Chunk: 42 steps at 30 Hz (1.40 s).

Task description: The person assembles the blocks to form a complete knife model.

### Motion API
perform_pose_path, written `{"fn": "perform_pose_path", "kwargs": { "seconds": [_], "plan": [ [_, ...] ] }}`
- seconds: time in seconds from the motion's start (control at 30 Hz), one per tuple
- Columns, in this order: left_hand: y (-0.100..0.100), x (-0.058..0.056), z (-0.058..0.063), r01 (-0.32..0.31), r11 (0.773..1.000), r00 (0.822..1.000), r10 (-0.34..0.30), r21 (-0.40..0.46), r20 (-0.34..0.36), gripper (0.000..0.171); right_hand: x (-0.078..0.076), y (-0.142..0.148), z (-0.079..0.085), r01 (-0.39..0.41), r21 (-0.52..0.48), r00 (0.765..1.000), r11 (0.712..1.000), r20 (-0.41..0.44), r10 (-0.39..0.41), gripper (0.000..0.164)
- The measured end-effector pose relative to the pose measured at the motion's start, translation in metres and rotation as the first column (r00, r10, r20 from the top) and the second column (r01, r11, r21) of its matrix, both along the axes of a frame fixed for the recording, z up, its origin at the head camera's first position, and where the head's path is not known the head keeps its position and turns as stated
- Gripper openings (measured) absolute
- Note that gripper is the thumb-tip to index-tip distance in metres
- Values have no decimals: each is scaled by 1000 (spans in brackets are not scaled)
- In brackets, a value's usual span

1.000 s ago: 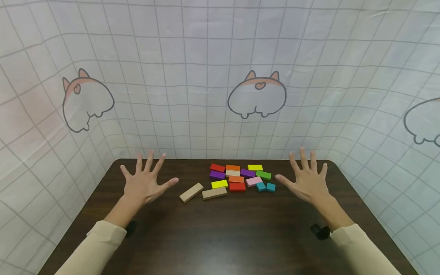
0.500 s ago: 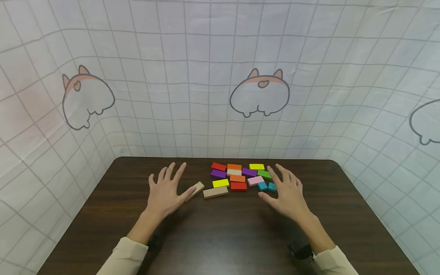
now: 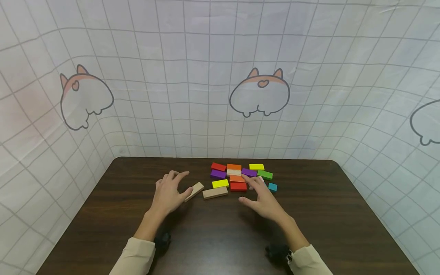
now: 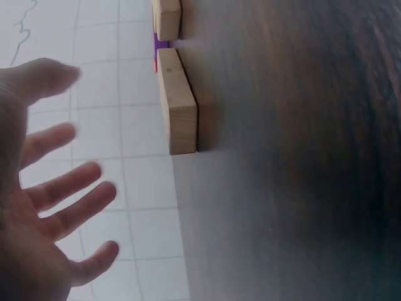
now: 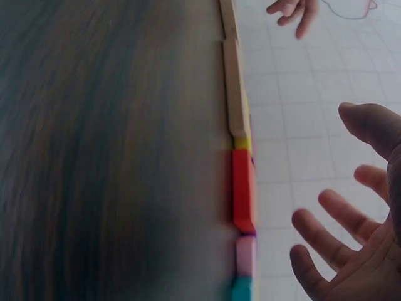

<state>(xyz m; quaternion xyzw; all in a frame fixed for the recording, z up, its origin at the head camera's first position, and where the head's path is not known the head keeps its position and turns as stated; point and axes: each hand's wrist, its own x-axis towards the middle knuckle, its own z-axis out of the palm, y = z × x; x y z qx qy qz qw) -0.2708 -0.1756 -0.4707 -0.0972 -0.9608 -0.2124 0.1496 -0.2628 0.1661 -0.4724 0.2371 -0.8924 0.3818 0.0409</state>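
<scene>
Spread fingers mark my left hand [image 3: 168,194], which hovers by the plain wooden block [image 3: 197,189] at the left of the group. In the left wrist view a gap separates that hand [image 4: 37,182] from the same block [image 4: 177,103]. My right hand [image 3: 262,199] hangs over the group's right side with loosely bent fingers and holds nothing. It hides most of a pink block and one teal block. Just left of its thumb lies a red block [image 3: 238,187]; a second plain wooden block [image 3: 215,193] lies further left. The right wrist view shows this hand [image 5: 351,238] above the blocks.
Behind lie more blocks, among them yellow [image 3: 220,184], purple [image 3: 218,174], orange [image 3: 236,178] and green [image 3: 265,175]. A teal block [image 3: 272,187] sits right of the right hand. The dark table [image 3: 213,236] meets a gridded white curtain [image 3: 192,126] at its far edge.
Both hands have come inward from the table's sides toward the blocks. The right hand has kept moving left over the group, its fingers less spread than before. The blocks look unmoved.
</scene>
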Motion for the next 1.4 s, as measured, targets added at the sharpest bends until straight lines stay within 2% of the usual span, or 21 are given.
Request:
{"fn": "perform_pose_path", "kwargs": {
  "seconds": [0.17,0.33,0.6,0.77,0.93,1.13,1.4],
  "plan": [
    [-5,-2,-5,15,1000,997,-14,-14,70,43,-8,-10,-3,-27,-21,995,999,99,29,73],
    [-10,-3,-7,33,999,988,-32,-8,152,42,-18,-19,-6,-52,-37,985,998,161,57,69],
    [-17,-5,-10,58,996,966,-73,64,247,43,-34,-33,-10,-96,-26,967,995,236,99,61],
    [-18,-5,-13,49,995,952,-73,86,299,41,-43,-40,-14,-129,24,967,991,227,120,57],
    [-19,-7,-16,41,996,950,-65,83,307,35,-51,-45,-16,-139,73,973,988,195,122,52],
    [-25,-8,-17,43,996,951,-65,79,303,29,-55,-51,-17,-111,138,983,984,164,88,46],
    [-38,-7,-12,83,990,945,-114,113,305,28,-61,-56,-19,-73,195,992,978,115,51,37]
  ]
}}
